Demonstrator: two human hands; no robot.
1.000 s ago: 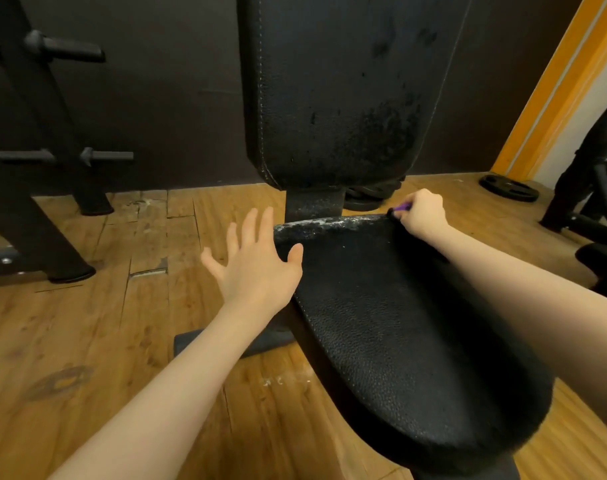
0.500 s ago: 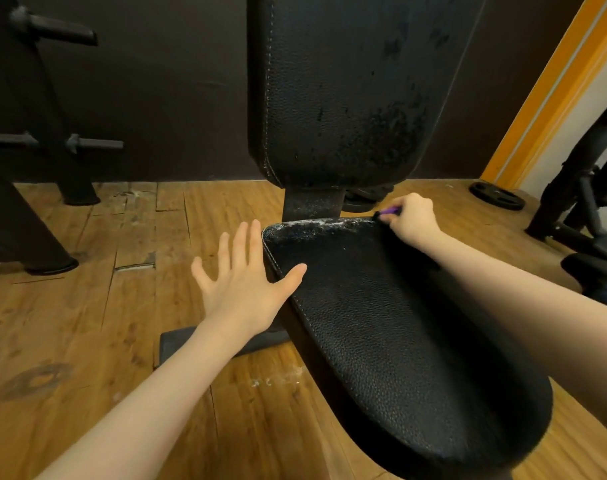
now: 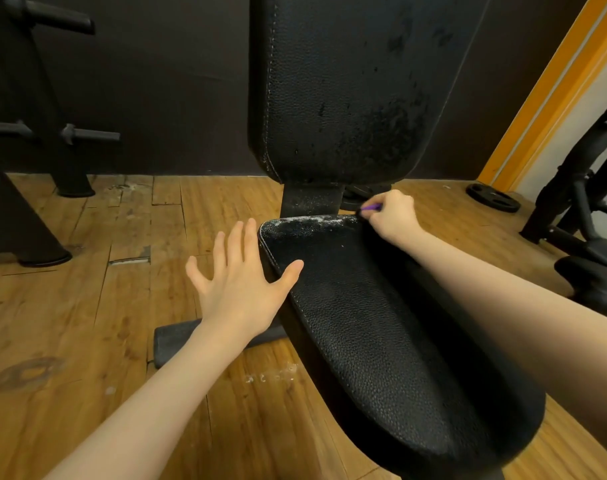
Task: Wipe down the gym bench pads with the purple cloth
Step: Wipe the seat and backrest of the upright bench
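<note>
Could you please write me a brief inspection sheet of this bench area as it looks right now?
Surface: seat pad is black, with white dusty residue along its far edge.
Job's things: back pad stands upright and speckled; only a sliver of the purple cloth shows.
Clutter: weight plate lies flat on the worn wooden floor.
Grips: left hand is spread open at the seat pad's left edge; right hand grips the purple cloth at the far right corner.
Cables: nothing seen.
Surroundings: dark wall, black rack left, another machine right.
</note>
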